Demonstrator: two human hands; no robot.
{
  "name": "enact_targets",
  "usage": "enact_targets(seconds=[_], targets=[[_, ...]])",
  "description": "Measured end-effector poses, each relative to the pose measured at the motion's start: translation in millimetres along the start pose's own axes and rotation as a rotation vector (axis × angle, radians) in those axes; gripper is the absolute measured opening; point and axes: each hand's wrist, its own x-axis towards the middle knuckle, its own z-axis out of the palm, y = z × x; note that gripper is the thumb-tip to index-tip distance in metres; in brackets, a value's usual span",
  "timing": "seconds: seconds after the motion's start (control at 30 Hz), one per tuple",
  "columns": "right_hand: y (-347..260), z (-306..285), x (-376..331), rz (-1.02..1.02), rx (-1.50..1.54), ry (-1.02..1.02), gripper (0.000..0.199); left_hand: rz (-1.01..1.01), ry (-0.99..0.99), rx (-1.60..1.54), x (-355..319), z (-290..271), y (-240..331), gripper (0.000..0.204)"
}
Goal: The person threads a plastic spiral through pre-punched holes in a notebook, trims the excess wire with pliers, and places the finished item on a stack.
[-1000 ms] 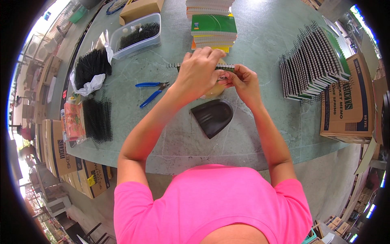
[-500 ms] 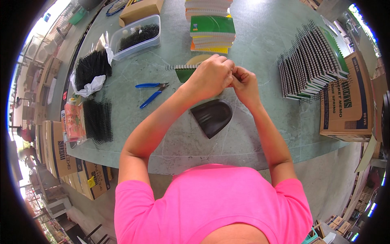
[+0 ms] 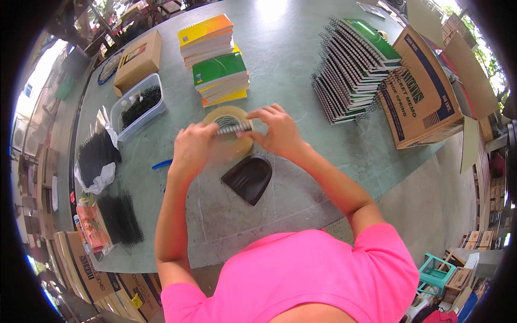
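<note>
We are holding a short spiral wire binding [image 3: 233, 129] up between both hands, just above a roll of clear tape [image 3: 229, 141] that is lying on the green table [image 3: 301, 64]; our left hand [image 3: 192, 148] is pinching its left end with curled fingers and our right hand [image 3: 277, 132] is pinching the right end with thumb and fingertips, the other fingers spreading loosely. The wire looks thin and springy, so we are probably risking a slipped end or a bent coil if either pinch twists unevenly, and a dropped piece could be rolling into the tape's hole. Just below our hands a dark scoop-shaped tool [image 3: 249, 177] is lying, near enough to be catching a wrist. Blue-handled pliers [image 3: 161, 164] are sitting by our left forearm. Stacked notebooks [image 3: 218, 67] are standing beyond the tape and a fanned row of spiral notebooks [image 3: 355, 67] well to the right, so the freest room is lying to our right front, short of the near table edge.
</note>
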Motion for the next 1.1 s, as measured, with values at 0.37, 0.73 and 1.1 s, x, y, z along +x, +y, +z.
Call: enact_targets(seconds=[0.37,0.73,1.1], targets=[[-14,-185,64,0.199,-0.787,0.465,0.031,0.03,0.753,-0.413,-31,-6,10,0.05],[69,-187,43,0.116,-1.2,0.333,0.035,0.046,0.439,-0.459,-45,64,-4,0.029],[44,-190,81,-0.2,-1.013,0.562,0.032,-0.398,0.666,-0.499,-98,96,-55,0.012]])
